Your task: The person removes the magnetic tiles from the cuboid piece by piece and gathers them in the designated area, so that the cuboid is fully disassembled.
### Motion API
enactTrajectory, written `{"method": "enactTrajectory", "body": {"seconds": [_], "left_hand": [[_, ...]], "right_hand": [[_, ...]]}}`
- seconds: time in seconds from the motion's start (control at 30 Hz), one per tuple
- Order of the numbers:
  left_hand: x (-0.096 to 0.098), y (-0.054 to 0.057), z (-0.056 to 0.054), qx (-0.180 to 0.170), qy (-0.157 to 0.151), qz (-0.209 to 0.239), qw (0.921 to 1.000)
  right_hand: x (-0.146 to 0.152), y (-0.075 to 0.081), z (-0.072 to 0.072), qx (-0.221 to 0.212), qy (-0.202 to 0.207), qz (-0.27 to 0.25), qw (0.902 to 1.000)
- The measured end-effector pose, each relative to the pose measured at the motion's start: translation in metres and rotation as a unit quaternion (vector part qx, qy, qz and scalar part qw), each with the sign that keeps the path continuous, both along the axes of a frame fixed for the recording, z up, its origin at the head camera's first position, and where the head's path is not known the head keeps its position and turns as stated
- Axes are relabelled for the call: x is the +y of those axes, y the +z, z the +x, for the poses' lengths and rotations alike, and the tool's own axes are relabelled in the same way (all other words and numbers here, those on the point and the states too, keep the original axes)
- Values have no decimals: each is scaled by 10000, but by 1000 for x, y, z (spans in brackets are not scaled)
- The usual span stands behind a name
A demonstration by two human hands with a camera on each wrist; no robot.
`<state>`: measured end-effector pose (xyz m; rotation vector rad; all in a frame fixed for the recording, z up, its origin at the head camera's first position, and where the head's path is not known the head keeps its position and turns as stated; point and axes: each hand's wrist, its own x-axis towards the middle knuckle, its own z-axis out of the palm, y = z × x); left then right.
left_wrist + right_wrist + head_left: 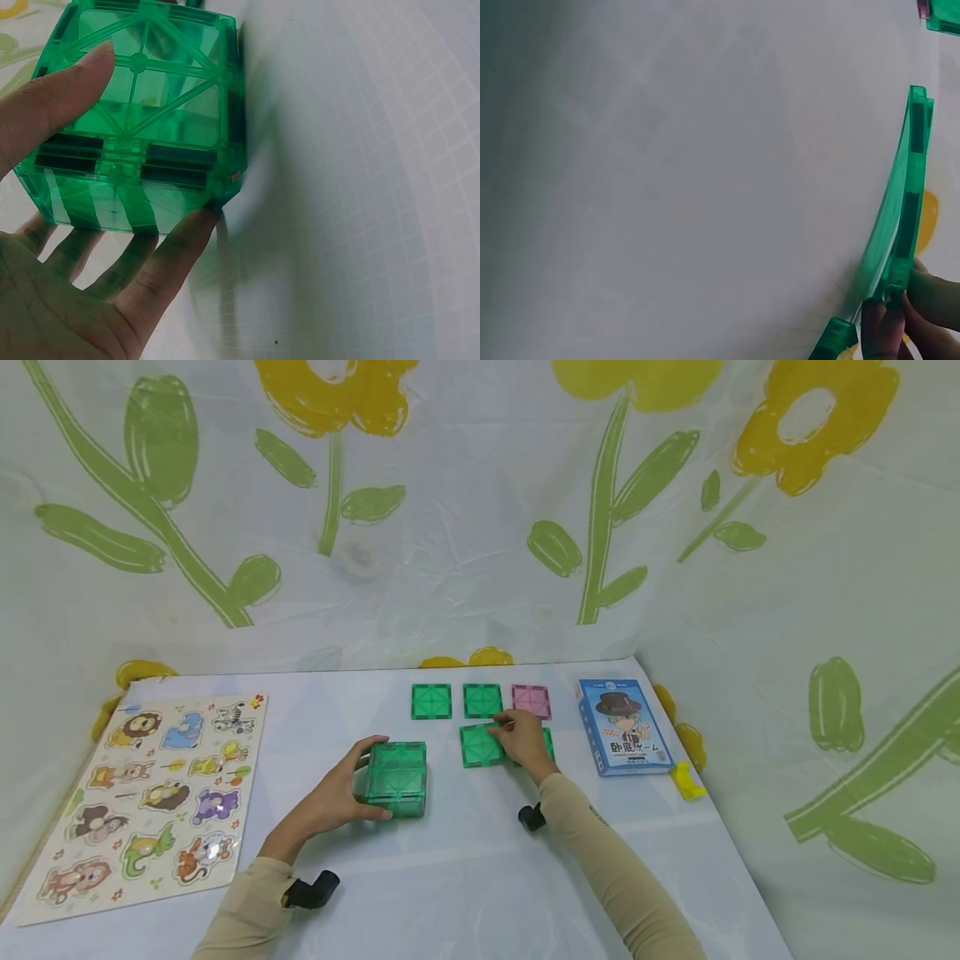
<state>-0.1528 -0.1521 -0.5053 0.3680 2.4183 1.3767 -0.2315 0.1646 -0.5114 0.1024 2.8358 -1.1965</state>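
My left hand (330,806) grips a green see-through cube of magnetic tiles (397,770) on the white table. In the left wrist view the thumb lies across one face of the cube (180,97), and the fingers (169,259) support another side. My right hand (529,748) pinches a green square magnetic tile (477,748) by its edge; the right wrist view shows this tile (911,180) nearly edge-on. Another green tile (549,745) is mostly hidden behind that hand. Farther back lie two green tiles, one left (431,702) and one middle (482,700), beside a pink tile (531,702).
On the left lies an animal puzzle board (168,793). A blue card-game box (624,727) is at the right, with a small yellow object (687,782) near its lower corner. Behind the table hangs a flower-printed sheet (465,568).
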Motion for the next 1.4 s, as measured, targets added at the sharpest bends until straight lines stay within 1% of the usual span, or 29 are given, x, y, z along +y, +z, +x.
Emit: {"method": "enactTrajectory", "body": {"seconds": [0.23,0.43,0.63,0.7,0.77,0.83,0.93,1.0,1.07,1.13,1.23,1.33,1.37,1.4], "left_hand": [[0,0,0,-3,21,21,10000],[0,0,1,-8,26,47,10000],[1,-2,1,10,48,73,10000],[1,-4,1,1,70,76,9999],[1,-5,1,0,81,91,9999],[0,-7,1,3,74,100,9999],[-2,-9,1,-31,98,168,9998],[-2,-10,1,-36,92,179,9998],[-2,-10,1,-54,90,211,9997],[-2,-10,1,-65,85,238,9997],[-1,-9,1,-57,60,274,9996],[-1,-9,1,-62,51,293,9995],[-1,-9,1,-59,48,288,9996],[-1,-8,1,-41,38,279,9996]], "right_hand": [[3,2,1,-71,84,11,9999],[5,5,2,-166,80,-45,9998],[3,12,6,-63,141,-43,9999],[1,15,9,26,293,-21,9996],[-3,17,12,138,537,-37,9985],[-8,20,15,226,832,-10,9963],[-16,23,21,254,1398,218,9896],[-22,26,26,279,1856,468,9811],[-29,29,31,386,2390,679,9679],[-35,31,35,633,2941,874,9497],[-44,33,41,1219,3593,1260,9166],[-52,34,45,1728,3986,1638,8857],[-55,33,46,1841,4068,1766,8772],[-57,34,48,1903,4144,1826,8711]]}}
